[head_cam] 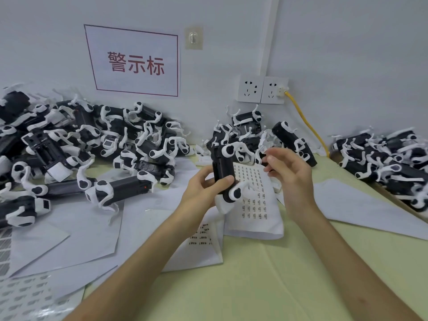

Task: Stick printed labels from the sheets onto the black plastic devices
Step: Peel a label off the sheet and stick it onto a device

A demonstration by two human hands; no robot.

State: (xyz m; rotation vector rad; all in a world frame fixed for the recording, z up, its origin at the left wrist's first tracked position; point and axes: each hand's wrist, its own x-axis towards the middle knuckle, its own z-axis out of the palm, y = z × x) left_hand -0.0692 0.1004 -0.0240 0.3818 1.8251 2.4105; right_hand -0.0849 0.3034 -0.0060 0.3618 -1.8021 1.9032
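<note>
Left hand (203,188), right hand (292,173), forearms (148,258) bare.

1. Our bare left forearm (139,262) reaches in from the lower left.
2. Our left hand (203,187) grips a black device (222,167), the thumb lying across its front.
3. Our bare right forearm (335,251) comes in from the lower right.
4. Our right hand (291,169) is raised beside the left, its fingers curled and the thumb and forefinger close together. We cannot tell whether they pinch anything.
</note>
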